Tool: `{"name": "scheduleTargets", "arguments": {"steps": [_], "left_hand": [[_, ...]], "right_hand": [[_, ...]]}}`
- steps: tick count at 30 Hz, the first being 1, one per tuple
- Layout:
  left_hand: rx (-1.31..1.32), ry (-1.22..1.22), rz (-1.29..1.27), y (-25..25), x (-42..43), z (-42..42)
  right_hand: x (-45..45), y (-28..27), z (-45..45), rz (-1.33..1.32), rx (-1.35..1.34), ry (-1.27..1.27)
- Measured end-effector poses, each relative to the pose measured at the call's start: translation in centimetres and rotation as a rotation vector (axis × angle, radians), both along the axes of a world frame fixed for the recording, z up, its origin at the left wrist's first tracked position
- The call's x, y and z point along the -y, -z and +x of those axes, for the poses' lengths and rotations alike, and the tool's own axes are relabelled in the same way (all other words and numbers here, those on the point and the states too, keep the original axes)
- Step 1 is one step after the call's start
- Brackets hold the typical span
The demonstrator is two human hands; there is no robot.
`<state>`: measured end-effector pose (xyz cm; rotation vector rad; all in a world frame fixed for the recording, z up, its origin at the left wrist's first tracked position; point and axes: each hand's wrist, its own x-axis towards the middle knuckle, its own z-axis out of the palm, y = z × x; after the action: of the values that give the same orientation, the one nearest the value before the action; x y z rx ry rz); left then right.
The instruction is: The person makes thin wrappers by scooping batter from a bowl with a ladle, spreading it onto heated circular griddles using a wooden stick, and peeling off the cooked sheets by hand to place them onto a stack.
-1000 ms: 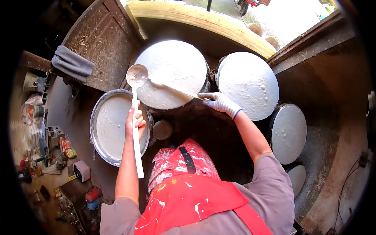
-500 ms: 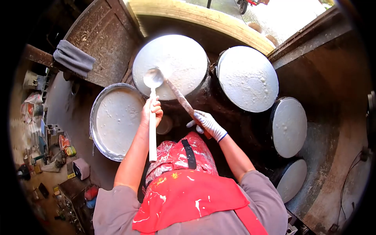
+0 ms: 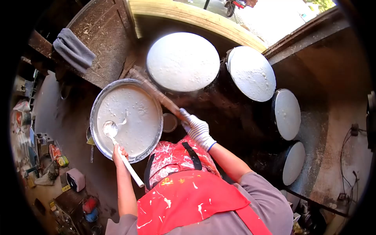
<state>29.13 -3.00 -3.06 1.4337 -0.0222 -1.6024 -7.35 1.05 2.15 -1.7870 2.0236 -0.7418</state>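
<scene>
My bare left hand (image 3: 119,153) is closed round the pale handle of a ladle (image 3: 131,171). The ladle's bowl is over the left part of a wide round tub (image 3: 93,117) filled with thick white liquid (image 3: 135,137); whether it touches the liquid I cannot tell. A short curved mark shows on the surface near it. My right hand (image 3: 197,131), in a striped white glove, grips a wooden stick (image 3: 166,102) coated with pale residue. The stick slants up and left past the tub's right rim, its far end blurred by motion.
Several round vats curve away to the right: a large white-topped vat (image 3: 183,62), another (image 3: 251,72) and smaller ones beyond. A grey towel (image 3: 74,51) hangs on a board at upper left. A pale wooden beam (image 3: 196,19) runs along the back. Clutter (image 3: 58,156) lies far left.
The ladle has moved from over the large middle vat down and left to over the tub. The stick has swung left off that vat, with my right hand still round it.
</scene>
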Motion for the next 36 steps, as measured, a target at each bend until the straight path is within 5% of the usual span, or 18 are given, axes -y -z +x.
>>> {"name": "scheduleTargets", "arguments": {"steps": [2, 5, 9, 12, 15, 21, 25, 27, 30, 36], "left_hand": [[0.235, -0.032, 0.023, -0.6, -0.5, -0.4], [0.110, 0.016, -0.075, -1.5, 0.0, -0.5], [-0.141, 0.194, -0.185, -3.4, 1.1, -2.2], [-0.458, 0.251, -0.164, -4.2, 1.3, -4.1], [-0.635, 0.241, -0.114, -2.9, 1.3, -5.2], [-0.817, 0.186, -0.003, 2.3, 0.3, -4.2], [-0.794, 0.126, 0.081, 4.2, -0.1, -3.2], [-0.782, 0.100, 0.107, 4.6, 0.0, -3.3], [-0.777, 0.062, 0.109, 3.6, 0.1, -3.5], [-0.732, 0.115, 0.006, 0.7, -0.4, -3.8]], "right_hand": [[0.9, -0.3, -1.6, 0.073, -0.099, 0.147], [1.1, 0.4, -5.1, 0.322, -0.311, 0.198], [-1.3, -1.4, -9.5, 0.306, -0.192, 0.578], [-4.6, -2.6, -7.4, -0.094, 0.141, 0.633], [-9.0, -5.7, -1.2, 0.186, 0.866, 0.597], [-16.1, -8.3, 1.8, 0.618, 1.176, 0.568], [-15.4, -3.5, 3.2, 0.888, 0.982, 0.474], [-13.6, 3.1, 5.4, 0.728, 0.959, 0.395], [-9.5, 10.3, 8.0, 0.834, 1.150, 0.534], [-6.9, 10.8, 7.7, 0.858, 1.374, 0.654]]}}
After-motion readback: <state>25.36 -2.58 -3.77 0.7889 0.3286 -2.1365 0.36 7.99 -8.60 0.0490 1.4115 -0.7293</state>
